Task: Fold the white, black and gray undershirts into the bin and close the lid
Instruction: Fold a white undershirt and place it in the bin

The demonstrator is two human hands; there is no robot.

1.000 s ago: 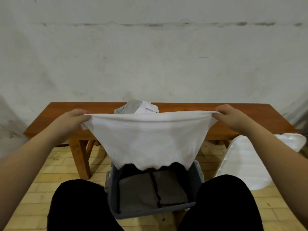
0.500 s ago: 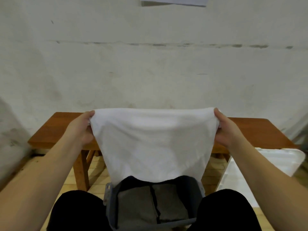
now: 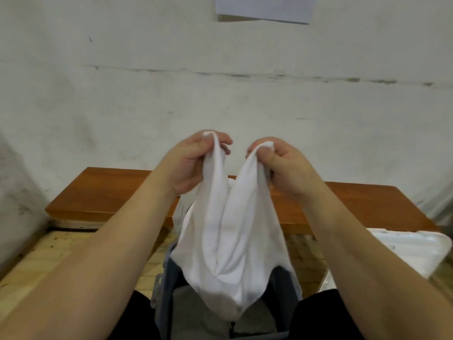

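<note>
At the centre of the head view, two bare hands meet at chest height, each pinching a top corner of one white undershirt (image 3: 230, 241). The left hand (image 3: 193, 163) sits at about eleven o'clock of the cloth and the right hand (image 3: 282, 165) at one o'clock, knuckles near each other but apart, fingers curled tight on the fabric. The shirt hangs between them in a deep pouch, sagging toward six o'clock.

Directly below it stands one grey bin (image 3: 284, 285), open, with folded gray fabric (image 3: 196, 315) inside; how many pieces lie there cannot be told. One white lid (image 3: 404, 253) rests at four o'clock, off the bin. One wooden counter (image 3: 110, 192) runs across behind the hands, and one sheet of paper (image 3: 264, 8) hangs on the wall at twelve o'clock.

The step in hand looks like folding the white shirt in half, side to side. Next, the corners likely need bringing together, the fold tidied, and the shirt lowered into the bin before the lid goes on.
</note>
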